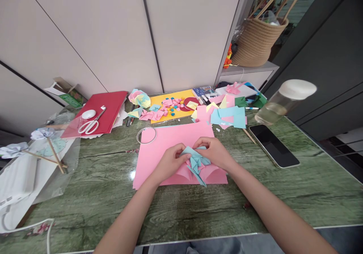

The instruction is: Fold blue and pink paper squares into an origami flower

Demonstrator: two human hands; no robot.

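Note:
A folded paper flower [195,162] in light blue and pink is held between both hands, above the pink paper sheets [170,138]. My left hand [172,161] pinches its left blue fold between thumb and fingers. On the other side, my right hand [214,152] grips a blue fold at the upper right, fingers curled. One blue petal hangs down toward me. Large pink curved petals show under the blue layer. Part of the flower is covered by the fingers.
White scissors [92,125] lie on red folders [99,108] at left. A silver ring [146,135] overlaps the pink sheets. Behind are blue paper pieces [229,116] and yellow paper [178,114] with small coloured balls. A phone [273,146] and a water bottle [279,104] are at right.

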